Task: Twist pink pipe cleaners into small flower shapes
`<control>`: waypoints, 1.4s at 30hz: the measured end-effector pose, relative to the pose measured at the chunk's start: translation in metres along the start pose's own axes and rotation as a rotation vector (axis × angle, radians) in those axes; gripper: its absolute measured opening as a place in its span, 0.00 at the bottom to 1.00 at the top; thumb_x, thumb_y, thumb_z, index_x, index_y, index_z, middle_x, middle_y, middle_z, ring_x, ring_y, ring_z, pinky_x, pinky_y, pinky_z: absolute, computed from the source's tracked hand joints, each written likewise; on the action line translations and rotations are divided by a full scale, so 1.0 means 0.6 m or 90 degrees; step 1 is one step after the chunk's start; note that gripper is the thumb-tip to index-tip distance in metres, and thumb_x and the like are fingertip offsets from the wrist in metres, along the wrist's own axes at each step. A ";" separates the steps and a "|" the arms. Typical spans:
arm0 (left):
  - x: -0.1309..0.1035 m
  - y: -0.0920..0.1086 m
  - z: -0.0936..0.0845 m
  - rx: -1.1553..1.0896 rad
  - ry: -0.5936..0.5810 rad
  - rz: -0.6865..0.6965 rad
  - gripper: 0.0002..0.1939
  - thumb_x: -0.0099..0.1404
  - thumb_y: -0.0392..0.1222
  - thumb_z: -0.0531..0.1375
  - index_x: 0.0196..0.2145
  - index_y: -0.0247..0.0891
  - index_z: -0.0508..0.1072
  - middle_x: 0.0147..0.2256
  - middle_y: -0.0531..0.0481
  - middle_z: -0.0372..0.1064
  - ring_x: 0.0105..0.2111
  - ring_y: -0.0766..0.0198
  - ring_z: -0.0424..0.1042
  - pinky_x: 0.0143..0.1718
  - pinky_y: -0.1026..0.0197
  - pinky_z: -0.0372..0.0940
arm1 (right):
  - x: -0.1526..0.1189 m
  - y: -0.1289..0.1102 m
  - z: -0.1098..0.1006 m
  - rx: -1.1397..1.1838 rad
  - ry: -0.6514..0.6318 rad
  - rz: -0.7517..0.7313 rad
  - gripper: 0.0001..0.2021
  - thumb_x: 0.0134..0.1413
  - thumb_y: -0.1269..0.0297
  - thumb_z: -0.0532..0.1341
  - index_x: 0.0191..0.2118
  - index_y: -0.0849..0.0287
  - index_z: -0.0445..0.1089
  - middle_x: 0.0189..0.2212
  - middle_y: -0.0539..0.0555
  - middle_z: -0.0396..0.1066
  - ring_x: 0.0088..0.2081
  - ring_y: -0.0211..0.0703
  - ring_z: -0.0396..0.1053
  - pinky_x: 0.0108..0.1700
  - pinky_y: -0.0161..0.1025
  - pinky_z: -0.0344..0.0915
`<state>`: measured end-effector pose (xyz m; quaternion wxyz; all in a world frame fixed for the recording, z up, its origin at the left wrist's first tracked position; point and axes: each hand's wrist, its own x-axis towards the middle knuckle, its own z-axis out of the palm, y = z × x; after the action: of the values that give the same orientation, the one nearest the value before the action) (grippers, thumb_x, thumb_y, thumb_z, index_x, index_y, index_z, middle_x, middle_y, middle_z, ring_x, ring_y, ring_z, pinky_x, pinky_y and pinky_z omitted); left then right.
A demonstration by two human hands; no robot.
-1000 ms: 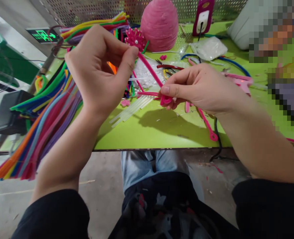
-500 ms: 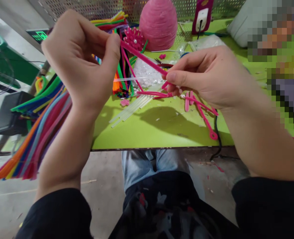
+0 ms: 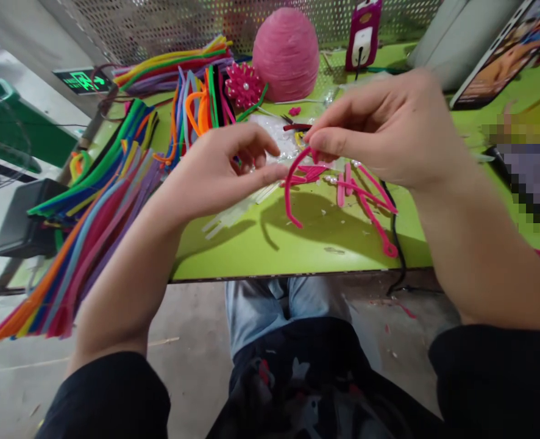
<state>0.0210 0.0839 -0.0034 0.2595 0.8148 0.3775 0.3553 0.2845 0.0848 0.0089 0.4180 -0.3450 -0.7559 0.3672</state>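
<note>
Pinched between the thumb and fingers of my right hand [image 3: 380, 131] is a pink pipe cleaner [image 3: 288, 196], whose free part hangs down in a curve above the table. My left hand [image 3: 224, 167] is just left of it, thumb and fingers apart; the thumb tip comes close to the curve, and I cannot tell whether they touch. Under my hands lie more pink pipe cleaner pieces [image 3: 310, 175], and one looped piece [image 3: 376, 228] rests toward the front right. Clear glue sticks [image 3: 227, 216] lie partly behind my left hand.
Bundles of coloured pipe cleaners [image 3: 87, 244] overhang the table's left side. A pink ball-like form [image 3: 286, 55] and a pink beaded flower [image 3: 244, 85] stand at the back. A purple power strip [image 3: 361, 36] is behind, and a black cable [image 3: 394, 244] runs over the front edge.
My left hand has let go of the pipe cleaner's end and moved down and right. The pipe cleaner, stretched straight before, now droops in a curve from my right hand.
</note>
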 end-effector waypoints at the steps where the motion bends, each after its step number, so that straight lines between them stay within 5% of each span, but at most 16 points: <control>1: 0.001 -0.002 0.005 -0.060 0.028 0.003 0.18 0.60 0.56 0.77 0.42 0.46 0.84 0.27 0.54 0.74 0.24 0.68 0.66 0.24 0.61 0.60 | -0.001 0.000 0.003 0.016 -0.015 0.013 0.04 0.64 0.60 0.74 0.36 0.50 0.84 0.34 0.47 0.81 0.36 0.37 0.73 0.40 0.35 0.67; 4: -0.001 0.005 0.023 -0.129 -0.026 -0.051 0.12 0.68 0.55 0.73 0.39 0.45 0.85 0.24 0.54 0.70 0.20 0.71 0.61 0.24 0.61 0.61 | -0.003 -0.002 0.019 0.084 -0.020 0.051 0.05 0.62 0.59 0.76 0.39 0.52 0.84 0.33 0.46 0.80 0.35 0.36 0.72 0.38 0.34 0.67; 8: -0.005 0.019 0.050 -0.174 0.057 -0.063 0.20 0.68 0.62 0.72 0.29 0.44 0.80 0.21 0.54 0.68 0.17 0.71 0.59 0.17 0.61 0.56 | -0.002 0.000 0.046 0.221 0.001 0.062 0.11 0.59 0.61 0.79 0.44 0.52 0.81 0.35 0.44 0.75 0.36 0.33 0.70 0.40 0.31 0.68; 11: -0.005 0.022 0.059 -0.204 0.102 -0.078 0.24 0.66 0.66 0.71 0.28 0.42 0.78 0.23 0.54 0.71 0.18 0.70 0.66 0.17 0.63 0.62 | 0.002 0.009 0.061 0.312 -0.008 0.115 0.11 0.57 0.64 0.79 0.41 0.55 0.78 0.37 0.44 0.79 0.39 0.36 0.76 0.44 0.33 0.72; 15: -0.003 0.026 0.045 -0.193 0.008 -0.120 0.25 0.68 0.65 0.70 0.28 0.41 0.78 0.28 0.50 0.77 0.26 0.64 0.78 0.26 0.60 0.76 | 0.004 0.016 0.069 0.265 0.017 0.155 0.10 0.57 0.67 0.77 0.36 0.56 0.76 0.32 0.45 0.78 0.33 0.36 0.74 0.37 0.35 0.70; 18: -0.004 0.022 0.023 -0.158 -0.054 -0.123 0.18 0.71 0.57 0.69 0.31 0.41 0.81 0.28 0.49 0.78 0.27 0.63 0.79 0.28 0.59 0.76 | 0.000 0.014 0.069 0.218 0.018 0.138 0.09 0.59 0.67 0.75 0.35 0.55 0.74 0.31 0.45 0.78 0.32 0.36 0.74 0.36 0.35 0.70; 21: -0.004 0.004 0.011 -0.117 0.039 -0.025 0.11 0.67 0.52 0.73 0.40 0.43 0.83 0.34 0.49 0.80 0.30 0.63 0.78 0.29 0.60 0.72 | -0.003 0.011 0.070 0.169 0.023 0.150 0.10 0.60 0.64 0.75 0.34 0.54 0.74 0.32 0.47 0.77 0.33 0.38 0.75 0.38 0.35 0.73; 23: -0.003 -0.007 0.011 -0.121 0.101 0.043 0.19 0.63 0.51 0.77 0.49 0.46 0.81 0.40 0.48 0.81 0.36 0.61 0.80 0.33 0.59 0.74 | -0.005 0.010 0.071 0.169 -0.003 0.164 0.11 0.61 0.61 0.75 0.35 0.53 0.73 0.33 0.47 0.77 0.33 0.39 0.76 0.37 0.36 0.73; 25: -0.003 -0.012 0.017 -0.138 0.086 0.054 0.24 0.62 0.50 0.78 0.53 0.47 0.79 0.44 0.48 0.81 0.40 0.60 0.80 0.37 0.58 0.75 | -0.007 0.011 0.074 0.171 -0.041 0.169 0.11 0.63 0.60 0.73 0.35 0.53 0.70 0.33 0.47 0.76 0.31 0.38 0.74 0.34 0.36 0.71; 28: -0.003 -0.009 0.031 -0.129 0.050 0.017 0.17 0.66 0.50 0.75 0.49 0.45 0.80 0.44 0.48 0.81 0.40 0.62 0.80 0.41 0.57 0.77 | -0.009 0.017 0.078 0.150 -0.044 0.157 0.10 0.64 0.63 0.71 0.36 0.52 0.68 0.29 0.45 0.72 0.29 0.36 0.70 0.30 0.35 0.63; 32: -0.001 -0.011 0.042 -0.111 0.119 0.005 0.15 0.65 0.52 0.75 0.42 0.42 0.79 0.41 0.48 0.81 0.40 0.61 0.79 0.44 0.55 0.78 | -0.008 0.024 0.082 0.139 0.015 0.134 0.08 0.61 0.67 0.71 0.35 0.53 0.71 0.30 0.45 0.73 0.33 0.36 0.70 0.33 0.34 0.63; 38: 0.004 -0.030 0.041 -0.126 0.033 -0.050 0.15 0.62 0.52 0.75 0.37 0.42 0.78 0.32 0.51 0.78 0.31 0.63 0.77 0.34 0.56 0.76 | -0.014 0.017 0.084 0.057 0.045 0.127 0.09 0.61 0.62 0.73 0.35 0.53 0.73 0.33 0.50 0.77 0.36 0.43 0.73 0.38 0.38 0.70; 42: 0.005 -0.023 0.041 -0.160 0.059 -0.047 0.15 0.60 0.50 0.75 0.34 0.43 0.75 0.29 0.51 0.76 0.26 0.64 0.76 0.28 0.57 0.74 | -0.019 0.007 0.078 0.019 0.034 0.111 0.11 0.58 0.57 0.75 0.34 0.52 0.74 0.32 0.52 0.75 0.35 0.46 0.71 0.36 0.40 0.69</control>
<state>0.0355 0.0908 -0.0270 0.3547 0.7439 0.3717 0.4273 0.2484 0.0650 -0.0167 0.4094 -0.4129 -0.7061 0.4041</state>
